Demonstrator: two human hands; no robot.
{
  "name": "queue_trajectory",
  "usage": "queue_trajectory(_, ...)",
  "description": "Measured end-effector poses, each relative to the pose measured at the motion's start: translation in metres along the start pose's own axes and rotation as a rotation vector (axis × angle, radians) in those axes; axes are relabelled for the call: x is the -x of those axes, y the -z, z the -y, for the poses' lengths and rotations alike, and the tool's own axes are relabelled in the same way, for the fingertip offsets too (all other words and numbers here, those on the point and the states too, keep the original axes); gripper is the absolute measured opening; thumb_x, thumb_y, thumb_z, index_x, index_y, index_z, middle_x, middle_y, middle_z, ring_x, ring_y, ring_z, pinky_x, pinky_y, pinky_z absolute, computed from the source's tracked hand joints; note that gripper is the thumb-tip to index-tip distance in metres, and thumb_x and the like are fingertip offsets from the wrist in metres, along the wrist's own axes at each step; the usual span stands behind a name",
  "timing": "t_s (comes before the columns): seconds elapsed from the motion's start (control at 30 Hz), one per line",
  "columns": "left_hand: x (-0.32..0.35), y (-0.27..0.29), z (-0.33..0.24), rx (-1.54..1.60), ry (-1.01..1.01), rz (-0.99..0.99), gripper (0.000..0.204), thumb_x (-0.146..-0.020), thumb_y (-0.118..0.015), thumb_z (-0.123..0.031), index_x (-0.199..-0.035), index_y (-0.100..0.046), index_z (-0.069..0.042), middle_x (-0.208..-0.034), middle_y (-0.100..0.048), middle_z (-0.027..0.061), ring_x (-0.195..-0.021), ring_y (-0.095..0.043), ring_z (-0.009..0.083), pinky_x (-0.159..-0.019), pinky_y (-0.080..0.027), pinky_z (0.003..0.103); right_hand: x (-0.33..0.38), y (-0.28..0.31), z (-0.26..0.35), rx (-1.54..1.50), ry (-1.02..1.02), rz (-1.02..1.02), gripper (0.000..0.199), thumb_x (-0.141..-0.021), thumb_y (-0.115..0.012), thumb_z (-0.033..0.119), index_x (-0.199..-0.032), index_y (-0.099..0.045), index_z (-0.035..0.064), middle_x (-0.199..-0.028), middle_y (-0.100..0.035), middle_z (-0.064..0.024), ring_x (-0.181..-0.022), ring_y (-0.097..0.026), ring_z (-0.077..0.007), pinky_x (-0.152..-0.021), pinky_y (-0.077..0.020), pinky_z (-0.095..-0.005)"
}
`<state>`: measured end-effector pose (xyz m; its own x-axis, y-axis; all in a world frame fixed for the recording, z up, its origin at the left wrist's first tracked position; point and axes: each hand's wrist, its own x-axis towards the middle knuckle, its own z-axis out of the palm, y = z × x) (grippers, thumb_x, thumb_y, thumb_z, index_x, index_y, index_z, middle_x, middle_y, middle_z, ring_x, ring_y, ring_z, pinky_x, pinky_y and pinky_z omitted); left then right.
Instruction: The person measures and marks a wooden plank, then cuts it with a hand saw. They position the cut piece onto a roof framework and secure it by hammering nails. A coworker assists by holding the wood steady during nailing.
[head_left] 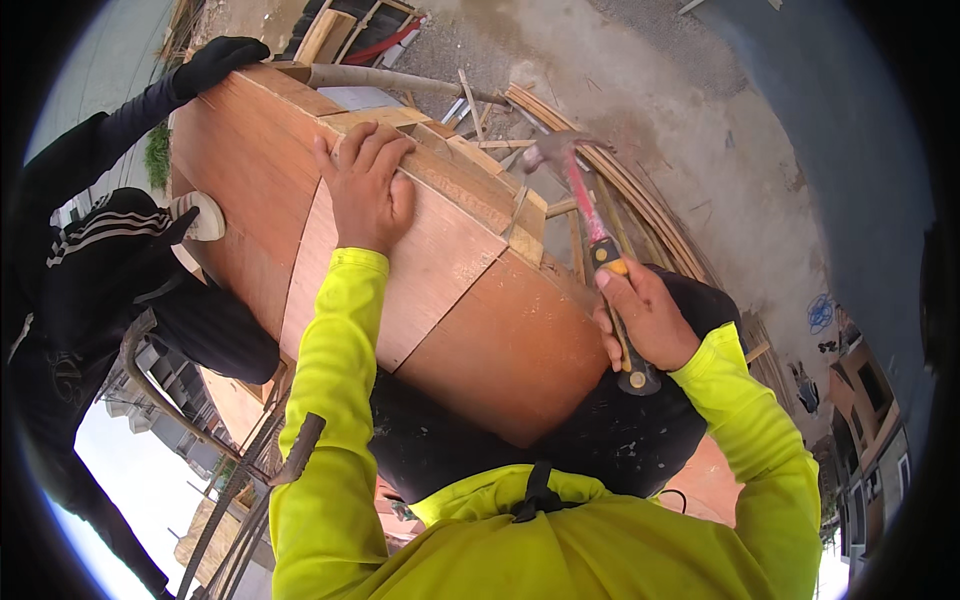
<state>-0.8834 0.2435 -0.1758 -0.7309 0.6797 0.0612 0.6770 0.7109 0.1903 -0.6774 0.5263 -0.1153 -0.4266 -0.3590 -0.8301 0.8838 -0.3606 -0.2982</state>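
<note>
Left hand: at 11 o'clock, back of the hand [368, 195] up, fingers bent over the upper edge of the plywood box; whether they pinch anything cannot be told.
Right hand: at 3 o'clock, fingers and thumb [622, 290] wrapped around the handle of the hammer.
Hammer: at 2 o'clock, shaft [586, 202] angled; head [548, 150] blurred, toward 1 o'clock.
Plywood box: at centre, reddish-brown face [520, 345], extending toward 10 o'clock; lighter sheet [430, 270] on its face, below the left hand.
Timber battens: along the upper edge of the box [465, 185], toward 12 o'clock.
Timber strips: bundled on the ground [700, 130] at 2 o'clock [640, 205].
Co-worker: at 9 o'clock, dark clothing [110, 250]; gloved hand [225, 63] on the far end of the box at 10 to 11 o'clock.
Blue coil: on the ground at 3 o'clock [820, 313].
</note>
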Motion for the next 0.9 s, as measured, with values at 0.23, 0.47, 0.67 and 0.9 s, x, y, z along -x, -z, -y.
queue_trajectory(0.23,0.003,-0.002,0.002,0.009,0.001,-0.008,0.030,-0.080,-0.050,-0.018,-0.103,-0.068,-0.013,-0.120,-0.067,0.0025,-0.130,-0.052,0.0272,-0.118,-0.010,0.068,0.009,-0.004,-0.010,-0.063,0.234,-0.196,0.022,-0.109,-0.048,0.027,-0.108,-0.046,0.0045,-0.067,-0.052,-0.0020,-0.045,-0.052,-0.0116,-0.042,-0.0467,-0.0287)
queue_trajectory(0.47,-0.002,-0.005,0.002,0.029,-0.038,-0.091,0.028,-0.079,-0.051,-0.017,-0.100,-0.069,-0.013,-0.117,-0.068,0.0026,-0.129,-0.053,0.0272,-0.118,-0.012,0.068,0.012,-0.004,-0.008,0.011,0.299,-0.214,0.023,-0.109,-0.047,0.027,-0.108,-0.046,0.0045,-0.068,-0.053,-0.0026,-0.046,-0.054,-0.0121,-0.043,-0.0478,-0.0293)
queue_trajectory(0.67,-0.002,-0.005,0.004,0.041,-0.023,-0.054,0.028,-0.078,-0.051,-0.017,-0.100,-0.069,-0.013,-0.116,-0.067,0.0030,-0.129,-0.053,0.0263,-0.119,-0.011,0.067,0.012,-0.002,-0.005,0.101,0.042,0.010,0.023,-0.110,-0.046,0.029,-0.106,-0.045,0.0056,-0.068,-0.054,-0.0042,-0.045,-0.054,-0.0126,-0.043,-0.0483,-0.0287)
queue_trajectory(0.9,-0.002,-0.006,0.004,0.015,-0.018,-0.056,0.028,-0.078,-0.051,-0.016,-0.100,-0.069,-0.014,-0.116,-0.067,0.0022,-0.128,-0.053,0.0267,-0.119,-0.012,0.067,0.010,-0.001,-0.004,0.089,0.045,0.002,0.025,-0.110,-0.045,0.032,-0.106,-0.047,0.0075,-0.074,-0.054,-0.0037,-0.045,-0.054,-0.0117,-0.042,-0.0487,-0.0268)
